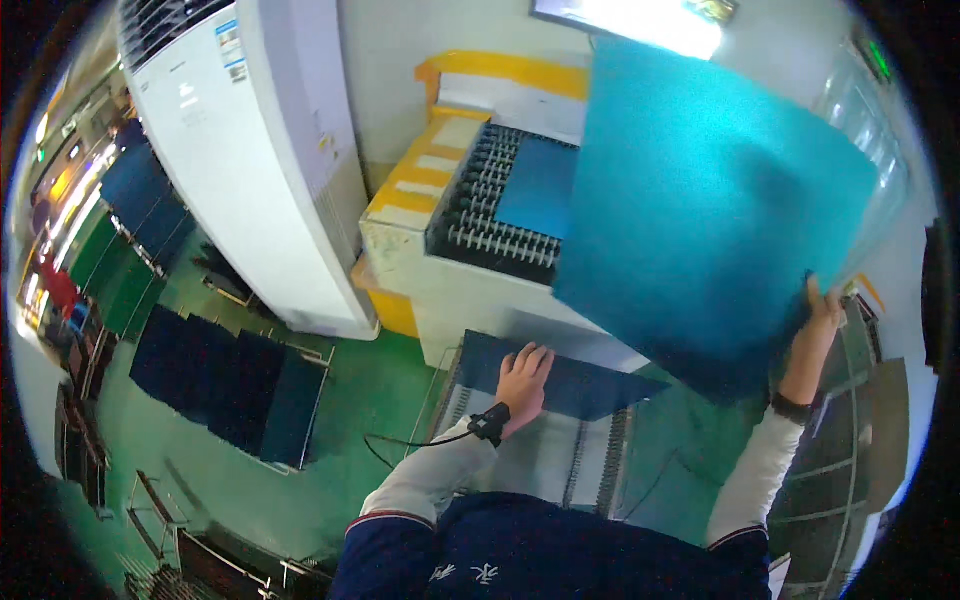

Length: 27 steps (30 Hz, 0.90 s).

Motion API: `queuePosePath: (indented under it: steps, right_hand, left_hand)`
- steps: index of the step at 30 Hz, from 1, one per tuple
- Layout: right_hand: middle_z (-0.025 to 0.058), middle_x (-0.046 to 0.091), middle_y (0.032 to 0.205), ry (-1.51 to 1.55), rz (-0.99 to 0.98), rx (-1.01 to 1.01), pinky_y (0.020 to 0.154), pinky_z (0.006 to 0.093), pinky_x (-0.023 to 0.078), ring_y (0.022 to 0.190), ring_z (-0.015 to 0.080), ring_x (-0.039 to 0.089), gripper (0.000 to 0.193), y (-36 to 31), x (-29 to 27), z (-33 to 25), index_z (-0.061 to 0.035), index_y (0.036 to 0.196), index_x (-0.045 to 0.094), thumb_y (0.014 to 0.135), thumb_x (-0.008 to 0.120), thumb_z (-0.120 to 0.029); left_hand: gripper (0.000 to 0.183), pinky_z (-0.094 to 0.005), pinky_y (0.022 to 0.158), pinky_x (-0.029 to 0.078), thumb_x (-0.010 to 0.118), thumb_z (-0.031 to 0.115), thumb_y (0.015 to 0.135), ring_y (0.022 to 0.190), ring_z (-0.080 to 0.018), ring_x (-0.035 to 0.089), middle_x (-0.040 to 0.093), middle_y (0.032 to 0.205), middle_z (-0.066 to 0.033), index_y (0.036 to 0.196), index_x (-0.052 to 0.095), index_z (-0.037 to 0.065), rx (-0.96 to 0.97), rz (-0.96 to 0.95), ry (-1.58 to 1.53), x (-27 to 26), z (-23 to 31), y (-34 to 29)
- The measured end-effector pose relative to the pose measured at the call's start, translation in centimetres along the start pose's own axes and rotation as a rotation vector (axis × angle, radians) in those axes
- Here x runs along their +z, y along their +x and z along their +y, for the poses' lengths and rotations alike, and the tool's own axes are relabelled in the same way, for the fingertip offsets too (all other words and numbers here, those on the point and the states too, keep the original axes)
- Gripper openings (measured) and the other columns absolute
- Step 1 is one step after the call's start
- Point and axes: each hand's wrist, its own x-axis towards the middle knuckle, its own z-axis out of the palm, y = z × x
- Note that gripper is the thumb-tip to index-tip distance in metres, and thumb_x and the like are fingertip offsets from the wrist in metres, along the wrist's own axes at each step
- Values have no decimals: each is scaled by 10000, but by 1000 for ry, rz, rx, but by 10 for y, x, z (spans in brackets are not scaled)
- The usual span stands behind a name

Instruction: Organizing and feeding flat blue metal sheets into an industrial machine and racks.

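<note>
A large teal panel (700,210) is raised on the right, tilted, covering part of the roller machine behind it. My right hand (822,322) is closed on its lower right edge, with the thumb side showing and some fingers hidden behind the panel. Lower down, a dark blue panel (590,385) leans in a slotted rack (580,450) in front of me. My left hand (524,388) lies on that panel's face near its upper edge, fingers stretched out. A black band with a cable sits at my left wrist.
The roller machine (400,215) with yellow-taped edges carries another blue panel (540,185) on its rollers. A tall white air conditioner (250,180) stands left of it. Racks of dark panels (225,380) stand on the green floor at left. Another wire rack (825,480) is at right.
</note>
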Motion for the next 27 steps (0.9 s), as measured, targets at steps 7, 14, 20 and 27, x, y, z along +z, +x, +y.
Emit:
queuePosePath:
  steps: [7,14,20,27]
  right_hand:
    - [100,622,1075,650,28,582,877,393,484,985,244,589,325,-98,-9,35,16,1119,601,847,659,-152]
    - [59,632,976,594,0,909,750,319,499,922,178,600,180,-230,38,30,-32,999,633,840,655,-113]
    - [80,646,997,379,-278,790,805,300,520,941,175,626,175,-296,46,43,20,1036,623,867,617,-24]
    - [86,648,1033,315,-393,865,867,328,507,1009,177,609,163,-332,61,43,11,1059,612,907,584,-39]
  left_hand:
    - [630,-519,1052,308,615,78,757,1320,-323,377,485,1343,-110,1368,461,67,-12,-27,-7,-11,-1,-6]
    - [606,-529,1040,315,656,115,747,1284,-311,402,501,1318,-141,1329,491,83,-89,12,-336,9,-16,-32]
    - [535,-501,1001,358,660,129,773,1233,-312,441,517,1300,-147,1288,522,84,-191,-84,-514,12,-18,-56]
    - [453,-469,955,408,664,146,803,1173,-313,487,536,1278,-154,1239,558,85,-259,-198,-639,11,-28,-77]
